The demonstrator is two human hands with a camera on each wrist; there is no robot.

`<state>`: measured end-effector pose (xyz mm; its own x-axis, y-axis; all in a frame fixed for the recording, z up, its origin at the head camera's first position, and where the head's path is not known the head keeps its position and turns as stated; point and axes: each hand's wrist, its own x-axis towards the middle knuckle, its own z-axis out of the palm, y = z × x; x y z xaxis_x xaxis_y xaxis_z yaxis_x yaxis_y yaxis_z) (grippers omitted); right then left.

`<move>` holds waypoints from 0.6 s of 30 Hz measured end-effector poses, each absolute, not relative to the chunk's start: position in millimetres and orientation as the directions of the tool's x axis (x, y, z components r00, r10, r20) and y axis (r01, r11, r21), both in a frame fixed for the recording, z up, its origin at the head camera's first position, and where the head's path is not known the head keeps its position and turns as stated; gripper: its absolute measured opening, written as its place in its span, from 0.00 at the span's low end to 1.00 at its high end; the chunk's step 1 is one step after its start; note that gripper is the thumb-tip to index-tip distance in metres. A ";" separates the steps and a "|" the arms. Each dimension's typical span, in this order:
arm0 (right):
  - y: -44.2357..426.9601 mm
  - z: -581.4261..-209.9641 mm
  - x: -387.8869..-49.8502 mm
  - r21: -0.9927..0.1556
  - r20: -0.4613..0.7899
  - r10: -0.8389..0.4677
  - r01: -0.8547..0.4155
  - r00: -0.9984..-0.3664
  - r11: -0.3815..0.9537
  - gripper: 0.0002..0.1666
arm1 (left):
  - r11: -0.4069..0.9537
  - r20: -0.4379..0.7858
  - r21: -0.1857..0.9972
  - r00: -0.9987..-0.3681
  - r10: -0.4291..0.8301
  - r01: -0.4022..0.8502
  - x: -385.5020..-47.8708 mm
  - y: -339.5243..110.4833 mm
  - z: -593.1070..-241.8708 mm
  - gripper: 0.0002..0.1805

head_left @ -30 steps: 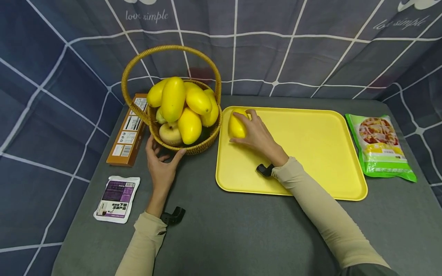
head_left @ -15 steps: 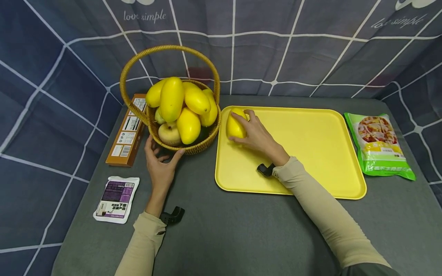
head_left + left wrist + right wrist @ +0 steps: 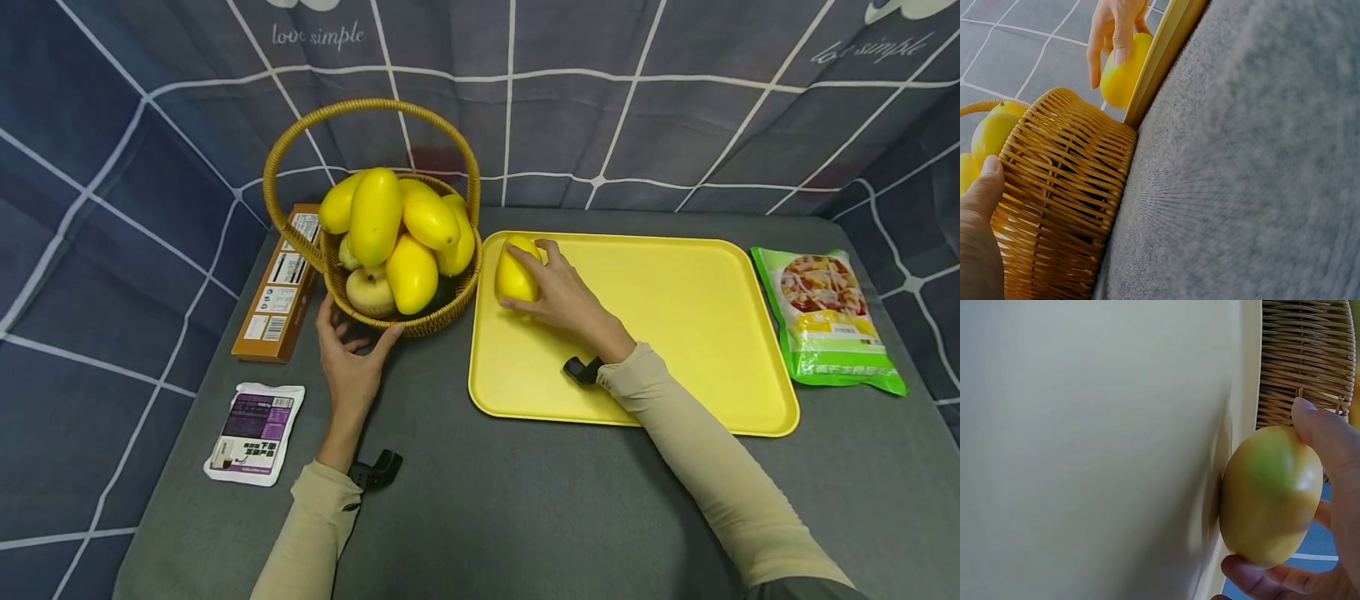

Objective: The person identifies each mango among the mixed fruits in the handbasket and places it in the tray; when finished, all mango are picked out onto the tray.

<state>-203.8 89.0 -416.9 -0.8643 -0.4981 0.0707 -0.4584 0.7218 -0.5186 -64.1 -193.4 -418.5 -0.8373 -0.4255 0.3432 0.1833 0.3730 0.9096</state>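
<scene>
Head view — mango (image 3: 516,280) between right thumb (image 3: 519,306) and fingers (image 3: 527,258), pinched (left fingers (image 3: 327,327) gripping basket (image 3: 448,317))

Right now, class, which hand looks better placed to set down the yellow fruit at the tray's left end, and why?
Probably the right hand: its fingers grip that yellow fruit within the outline of the tray. The left hand is at the basket.

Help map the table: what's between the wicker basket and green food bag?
In the head view: the yellow tray, and the right grip holding a mango.
</scene>
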 end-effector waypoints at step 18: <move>95.7 -402.9 -199.2 -0.469 0.129 -0.482 -0.482 -0.866 0.740 0.51 | 0.375 0.333 0.911 -0.838 -0.431 0.169 -63.1 -194.0 -418.1 0.51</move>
